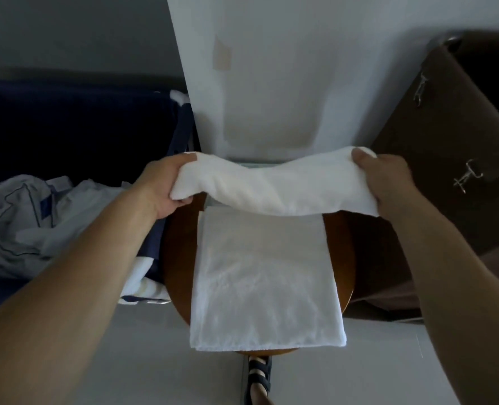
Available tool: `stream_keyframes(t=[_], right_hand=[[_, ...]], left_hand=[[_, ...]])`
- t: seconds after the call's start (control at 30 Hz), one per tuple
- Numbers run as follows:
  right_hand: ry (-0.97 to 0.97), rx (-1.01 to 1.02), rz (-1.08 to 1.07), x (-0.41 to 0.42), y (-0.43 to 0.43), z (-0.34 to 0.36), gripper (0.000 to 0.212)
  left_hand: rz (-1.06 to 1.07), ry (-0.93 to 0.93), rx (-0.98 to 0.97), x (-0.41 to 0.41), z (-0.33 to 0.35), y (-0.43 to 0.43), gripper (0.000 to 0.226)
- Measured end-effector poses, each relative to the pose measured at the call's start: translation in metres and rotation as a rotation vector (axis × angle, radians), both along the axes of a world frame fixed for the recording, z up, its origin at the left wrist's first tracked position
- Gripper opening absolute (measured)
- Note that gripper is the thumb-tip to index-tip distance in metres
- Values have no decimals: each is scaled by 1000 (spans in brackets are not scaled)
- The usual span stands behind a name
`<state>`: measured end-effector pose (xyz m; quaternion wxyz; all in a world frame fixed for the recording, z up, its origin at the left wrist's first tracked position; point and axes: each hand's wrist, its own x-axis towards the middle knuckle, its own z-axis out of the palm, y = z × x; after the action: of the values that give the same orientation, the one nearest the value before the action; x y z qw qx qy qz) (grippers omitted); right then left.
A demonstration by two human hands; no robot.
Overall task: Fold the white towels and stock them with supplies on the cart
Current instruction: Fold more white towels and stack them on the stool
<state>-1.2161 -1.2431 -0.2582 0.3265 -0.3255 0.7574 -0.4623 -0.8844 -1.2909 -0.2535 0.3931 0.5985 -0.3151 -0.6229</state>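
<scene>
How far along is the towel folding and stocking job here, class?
Done: a white towel lies flat along the round wooden stool. In hand: the left hand and right hand grip its far end, lifted for a fold. Left: finishing this fold, then stocking; no folded stack shows.

Round wooden stool [181, 258] centre; crumpled pale cloth [23, 223] left; brown cabinet [447, 135] right, metal latches [468, 175].

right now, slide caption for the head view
Left hand and right hand grip a white towel over a wooden stool
</scene>
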Motion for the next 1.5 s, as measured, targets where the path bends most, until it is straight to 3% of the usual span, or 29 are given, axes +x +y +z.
stream_keyframes(t=[0.1, 0.17, 0.23, 0.37, 0.43, 0.57, 0.8, 0.9, 1.1, 1.13, 1.2, 1.27, 1.33, 1.5], right_hand=[[-38, 14, 5, -6, 21, -10, 20], [36, 77, 16, -8, 46, -46, 22], [111, 182, 9, -6, 75, -99, 28], [134, 505, 80, 13, 129, -210, 45], [175, 575, 96, 20, 140, -242, 47], [254, 669, 126, 19, 132, -253, 49], [321, 625, 163, 16, 125, -226, 44], [347, 693, 168, 24, 140, -243, 46], [549, 566, 153, 30, 153, -265, 48], [619, 548, 167, 29, 153, -264, 52], [816, 470, 231, 30, 147, -258, 63], [967, 422, 401, 38, 137, -253, 71], [1020, 429, 588, 49, 123, -256, 73], [995, 452, 710, 54, 110, -284, 73]], left_hand=[[4, 12, 7, 11, -27, 29, 14], [-8, -9, 6, 21, -67, 62, 16], [-73, -131, 34, 28, -120, 102, 22], [-245, -547, 190, 34, -231, 158, 33], [-282, -635, 232, 33, -261, 164, 44], [-243, -762, 234, 25, -274, 156, 48], [-277, -768, 221, 22, -271, 157, 46], [-311, -828, 150, 24, -274, 161, 40], [-332, -1012, 97, 13, -276, 169, 30], [-330, -1056, 86, 12, -272, 167, 33], [-346, -1235, -89, 9, -266, 160, 60], [-477, -1390, -355, 1, -260, 148, 79], [-672, -1443, -532, -13, -259, 128, 80], [-912, -1423, -557, -13, -293, 101, 77]])
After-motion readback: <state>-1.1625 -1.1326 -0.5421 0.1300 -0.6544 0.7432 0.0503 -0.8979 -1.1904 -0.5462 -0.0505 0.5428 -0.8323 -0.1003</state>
